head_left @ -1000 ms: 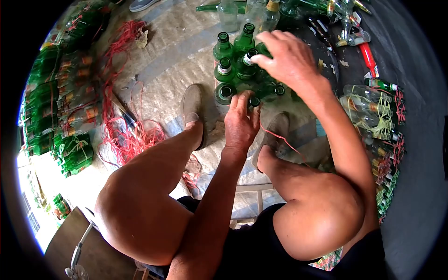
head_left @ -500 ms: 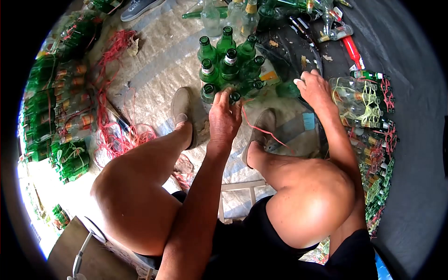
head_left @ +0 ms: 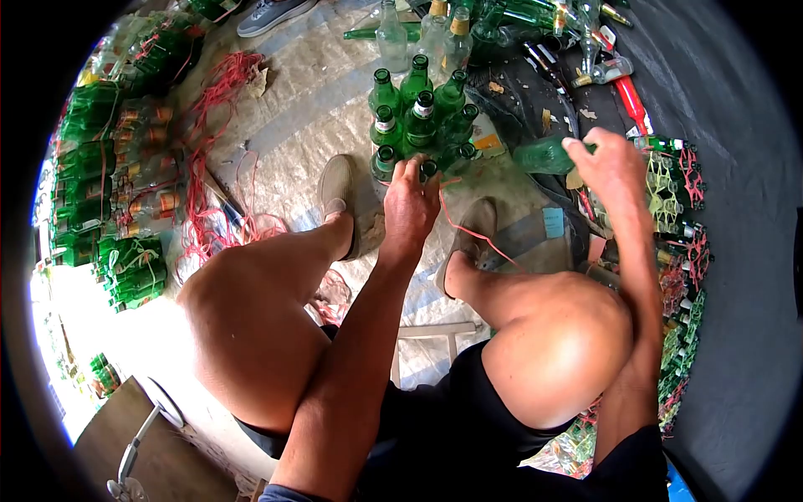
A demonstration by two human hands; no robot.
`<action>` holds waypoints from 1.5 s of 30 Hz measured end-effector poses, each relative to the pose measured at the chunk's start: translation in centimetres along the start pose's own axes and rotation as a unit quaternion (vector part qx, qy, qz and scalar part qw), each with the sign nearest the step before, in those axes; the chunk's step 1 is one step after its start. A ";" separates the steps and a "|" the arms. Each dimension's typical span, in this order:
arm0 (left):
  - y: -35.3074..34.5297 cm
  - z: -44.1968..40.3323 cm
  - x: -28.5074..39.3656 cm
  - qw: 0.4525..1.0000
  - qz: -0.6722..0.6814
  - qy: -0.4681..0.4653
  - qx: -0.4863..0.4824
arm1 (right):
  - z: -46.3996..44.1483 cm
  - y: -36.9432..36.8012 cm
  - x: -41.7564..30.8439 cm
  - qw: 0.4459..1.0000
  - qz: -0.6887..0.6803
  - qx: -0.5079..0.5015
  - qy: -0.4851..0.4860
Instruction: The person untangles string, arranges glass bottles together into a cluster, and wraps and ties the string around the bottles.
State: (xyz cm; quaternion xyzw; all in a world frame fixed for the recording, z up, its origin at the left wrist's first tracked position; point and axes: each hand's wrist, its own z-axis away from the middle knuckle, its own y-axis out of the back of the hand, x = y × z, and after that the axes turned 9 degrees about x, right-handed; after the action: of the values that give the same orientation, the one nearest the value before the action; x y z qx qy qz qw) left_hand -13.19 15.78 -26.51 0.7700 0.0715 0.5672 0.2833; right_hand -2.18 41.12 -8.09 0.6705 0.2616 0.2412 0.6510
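Several green bottles point(head_left: 420, 121) stand upright in a tight cluster on the floor covering, necks up. At the near edge of the cluster, my left hand point(head_left: 411, 201) has its fingers closed around the neck of a bottle point(head_left: 428, 171). Off to the right, my right hand point(head_left: 613, 167) grips the neck end of a separate green bottle point(head_left: 545, 156), which lies roughly sideways with its base toward the cluster. A pink strand point(head_left: 473, 230) runs from beside my left hand toward my right leg.
Pink twine point(head_left: 219, 201) lies tangled at the left, beside stacked bundles of green bottles point(head_left: 84, 180). Clear bottles point(head_left: 391, 38) stand behind the cluster. Loose bottles and a red bottle point(head_left: 629, 100) lie at the back right. Tied bundles point(head_left: 669, 188) line the right side.
My right hand has moved from above the cluster out to the right and now holds a green bottle. My left hand has stayed at the near bottle neck. The view has shifted slightly.
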 end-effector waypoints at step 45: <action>0.5 0.8 1.8 0.999 -0.001 0.046 0.025 | -2.8 -3.5 -17.1 0.914 -0.120 0.069 0.381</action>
State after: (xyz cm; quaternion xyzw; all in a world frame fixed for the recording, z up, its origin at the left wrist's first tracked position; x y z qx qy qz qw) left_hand -11.99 15.89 -24.93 0.7499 0.0994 0.6000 0.2604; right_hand -16.91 31.91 -11.22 0.5344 0.5841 0.3804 0.4781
